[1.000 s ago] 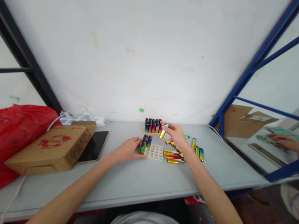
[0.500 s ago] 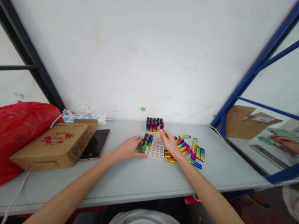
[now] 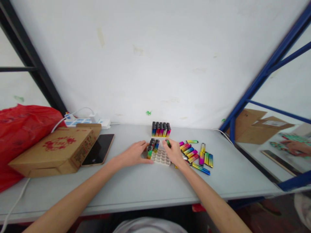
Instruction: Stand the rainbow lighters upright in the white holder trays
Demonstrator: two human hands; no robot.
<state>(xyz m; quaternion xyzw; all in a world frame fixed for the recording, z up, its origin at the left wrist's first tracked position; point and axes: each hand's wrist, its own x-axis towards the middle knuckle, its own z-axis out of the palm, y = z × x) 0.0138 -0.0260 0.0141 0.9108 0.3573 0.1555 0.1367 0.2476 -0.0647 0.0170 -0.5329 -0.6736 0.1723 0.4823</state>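
Observation:
A pale lighter tray [image 3: 160,158] with round-cornered slots lies on the table. Several rainbow-coloured lighters [image 3: 150,151] with black tops stand upright in its left part. My left hand [image 3: 133,153] grips the tray's left side, thumb at the near corner and fingers at the far one. Over the tray's far right part, my right hand [image 3: 174,152] is closed on a green lighter [image 3: 167,143], its dark top showing between the fingers. Loose metallic lighters [image 3: 191,154] lie scattered just right of my right hand. Behind stands a full block of upright lighters [image 3: 161,129].
At the left are a cardboard box [image 3: 55,149], a red plastic bag [image 3: 26,129], a phone [image 3: 99,150] and a white power strip [image 3: 104,124]. Blue metal framing [image 3: 250,90] bounds the right side. Beyond it, another person's hand [image 3: 295,147] shows near patterned material.
My right hand has come slightly nearer and lower over the tray with the lighter, whose dark top now shows more. My left hand has stayed in place.

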